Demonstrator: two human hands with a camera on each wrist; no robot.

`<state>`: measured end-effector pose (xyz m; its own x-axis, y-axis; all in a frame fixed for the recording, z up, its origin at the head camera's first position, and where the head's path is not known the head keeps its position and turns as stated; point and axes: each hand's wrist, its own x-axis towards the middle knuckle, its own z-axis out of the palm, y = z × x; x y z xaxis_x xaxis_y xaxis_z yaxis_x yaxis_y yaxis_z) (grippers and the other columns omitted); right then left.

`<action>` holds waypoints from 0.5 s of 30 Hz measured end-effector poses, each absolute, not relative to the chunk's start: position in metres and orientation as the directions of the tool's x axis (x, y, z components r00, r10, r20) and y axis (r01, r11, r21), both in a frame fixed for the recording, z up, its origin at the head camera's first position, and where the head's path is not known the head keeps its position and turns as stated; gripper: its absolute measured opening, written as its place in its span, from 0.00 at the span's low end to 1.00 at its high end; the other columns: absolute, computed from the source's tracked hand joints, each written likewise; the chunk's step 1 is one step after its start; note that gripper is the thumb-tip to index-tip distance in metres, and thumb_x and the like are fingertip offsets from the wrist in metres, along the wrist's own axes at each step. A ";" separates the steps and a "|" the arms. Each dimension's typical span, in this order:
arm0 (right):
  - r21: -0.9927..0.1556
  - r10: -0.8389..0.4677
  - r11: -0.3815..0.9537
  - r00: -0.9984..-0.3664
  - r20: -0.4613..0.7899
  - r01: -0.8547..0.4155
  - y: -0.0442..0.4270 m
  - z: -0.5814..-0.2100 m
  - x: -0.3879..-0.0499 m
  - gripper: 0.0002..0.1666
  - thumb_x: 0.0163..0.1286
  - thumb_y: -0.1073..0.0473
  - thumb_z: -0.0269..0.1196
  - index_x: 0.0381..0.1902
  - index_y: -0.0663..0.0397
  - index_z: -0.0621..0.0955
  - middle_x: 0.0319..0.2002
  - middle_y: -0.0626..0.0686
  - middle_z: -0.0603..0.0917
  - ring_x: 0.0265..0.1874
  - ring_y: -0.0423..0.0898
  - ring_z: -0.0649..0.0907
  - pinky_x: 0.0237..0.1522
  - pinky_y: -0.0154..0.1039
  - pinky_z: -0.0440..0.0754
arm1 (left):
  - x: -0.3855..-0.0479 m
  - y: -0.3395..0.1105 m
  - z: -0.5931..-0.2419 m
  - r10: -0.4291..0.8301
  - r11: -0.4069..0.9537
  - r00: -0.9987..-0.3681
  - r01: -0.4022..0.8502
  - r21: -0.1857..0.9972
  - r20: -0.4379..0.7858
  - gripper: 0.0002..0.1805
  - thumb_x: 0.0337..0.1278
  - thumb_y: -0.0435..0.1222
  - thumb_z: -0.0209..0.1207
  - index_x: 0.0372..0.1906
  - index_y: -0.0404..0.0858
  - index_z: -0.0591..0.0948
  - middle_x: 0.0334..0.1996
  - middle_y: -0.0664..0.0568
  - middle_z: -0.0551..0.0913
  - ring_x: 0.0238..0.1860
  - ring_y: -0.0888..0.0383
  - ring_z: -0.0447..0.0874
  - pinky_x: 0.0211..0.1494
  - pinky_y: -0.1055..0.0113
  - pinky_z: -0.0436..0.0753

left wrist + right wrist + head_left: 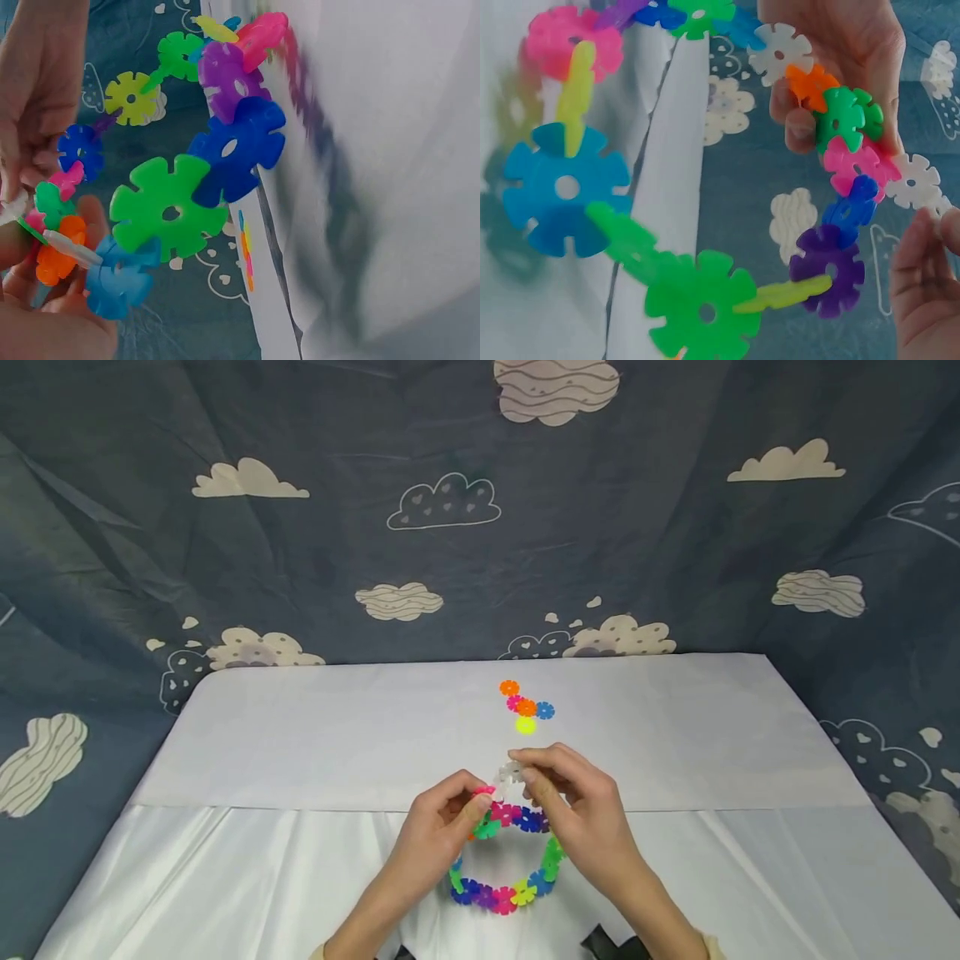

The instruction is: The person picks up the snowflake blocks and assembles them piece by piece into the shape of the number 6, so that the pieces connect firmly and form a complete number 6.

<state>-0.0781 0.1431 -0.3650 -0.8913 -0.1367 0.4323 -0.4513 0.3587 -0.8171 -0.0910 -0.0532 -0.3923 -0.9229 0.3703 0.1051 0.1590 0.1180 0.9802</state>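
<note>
Slotted plastic flower discs in many colours are joined into a ring-shaped chain below both hands. My left hand pinches the chain near a pink disc at its upper left. White discs stick out from there, between the two hands. The fingertips of my right hand pinch the outer white disc. In the right wrist view, one white disc meets the pink discs, beside green and orange ones. Fingers partly hide the joints.
Several loose discs, among them a yellow one and a blue one, lie farther back on the white-covered table. A dark cloud-patterned cloth hangs behind. Black objects show at the near edge.
</note>
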 end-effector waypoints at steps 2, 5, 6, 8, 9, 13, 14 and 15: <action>-0.832 -0.125 0.365 -0.907 0.401 -0.418 0.143 -0.368 -0.080 0.20 0.72 0.65 0.61 0.59 0.43 0.80 0.39 0.42 0.81 0.34 0.42 0.82 0.41 0.38 0.84 | -0.092 -0.054 -0.393 0.349 0.122 -0.933 0.138 0.983 0.087 0.07 0.70 0.44 0.57 0.40 0.45 0.81 0.31 0.50 0.78 0.31 0.55 0.76 0.35 0.68 0.79; -0.832 -0.126 0.426 -0.934 0.334 -0.355 0.143 -0.373 -0.084 0.23 0.72 0.62 0.61 0.63 0.40 0.77 0.43 0.40 0.82 0.40 0.40 0.81 0.46 0.42 0.83 | -0.096 -0.057 -0.395 0.323 0.120 -0.943 0.120 0.985 0.075 0.08 0.70 0.43 0.57 0.39 0.44 0.81 0.32 0.49 0.78 0.32 0.55 0.77 0.35 0.67 0.79; -0.831 -0.132 0.451 -0.945 0.300 -0.327 0.144 -0.375 -0.085 0.23 0.72 0.59 0.62 0.63 0.40 0.77 0.44 0.39 0.82 0.42 0.39 0.81 0.46 0.43 0.82 | -0.097 -0.058 -0.396 0.314 0.114 -0.947 0.113 0.987 0.072 0.08 0.70 0.43 0.57 0.39 0.43 0.81 0.32 0.49 0.78 0.32 0.55 0.77 0.35 0.68 0.78; -0.829 -0.159 0.489 -0.962 0.222 -0.272 0.144 -0.379 -0.088 0.22 0.72 0.54 0.62 0.62 0.39 0.78 0.46 0.39 0.83 0.45 0.38 0.80 0.46 0.44 0.82 | -0.100 -0.060 -0.397 0.295 0.101 -0.953 0.097 0.990 0.064 0.09 0.71 0.42 0.56 0.38 0.41 0.80 0.31 0.48 0.79 0.31 0.55 0.76 0.34 0.68 0.77; -0.824 -0.177 0.512 -0.968 0.176 -0.244 0.145 -0.382 -0.089 0.21 0.71 0.51 0.63 0.62 0.38 0.78 0.47 0.39 0.83 0.47 0.38 0.79 0.47 0.44 0.81 | -0.101 -0.061 -0.398 0.288 0.087 -0.956 0.088 0.992 0.059 0.09 0.72 0.41 0.55 0.38 0.39 0.79 0.31 0.48 0.80 0.32 0.55 0.77 0.36 0.68 0.77; -0.823 -0.250 0.541 -0.968 0.041 -0.174 0.145 -0.392 -0.092 0.21 0.69 0.47 0.65 0.58 0.40 0.81 0.46 0.39 0.83 0.46 0.40 0.80 0.48 0.44 0.80 | -0.105 -0.065 -0.400 0.284 0.007 -0.959 0.008 1.000 0.005 0.11 0.74 0.39 0.53 0.40 0.34 0.76 0.29 0.46 0.80 0.31 0.54 0.76 0.38 0.68 0.76; -0.820 -0.263 0.547 -0.965 0.021 -0.167 0.145 -0.394 -0.093 0.20 0.68 0.47 0.66 0.57 0.41 0.81 0.45 0.39 0.83 0.45 0.40 0.80 0.48 0.43 0.81 | -0.106 -0.066 -0.401 0.287 -0.009 -0.958 -0.018 1.000 -0.015 0.10 0.74 0.38 0.52 0.41 0.33 0.74 0.28 0.46 0.79 0.31 0.54 0.75 0.38 0.69 0.76; -0.820 -0.274 0.548 -0.962 0.009 -0.164 0.145 -0.396 -0.093 0.20 0.68 0.47 0.66 0.56 0.42 0.82 0.44 0.38 0.83 0.44 0.40 0.80 0.49 0.43 0.80 | -0.107 -0.066 -0.402 0.286 -0.022 -0.958 -0.040 0.999 -0.032 0.10 0.73 0.38 0.52 0.43 0.33 0.73 0.29 0.46 0.79 0.32 0.55 0.75 0.39 0.68 0.76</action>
<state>-0.0932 0.1448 -0.3956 -0.9616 -0.2742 0.0092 -0.1641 0.5478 -0.8204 -0.1068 -0.0662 -0.4021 -0.9576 0.2862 -0.0321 -0.0400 -0.0216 0.9990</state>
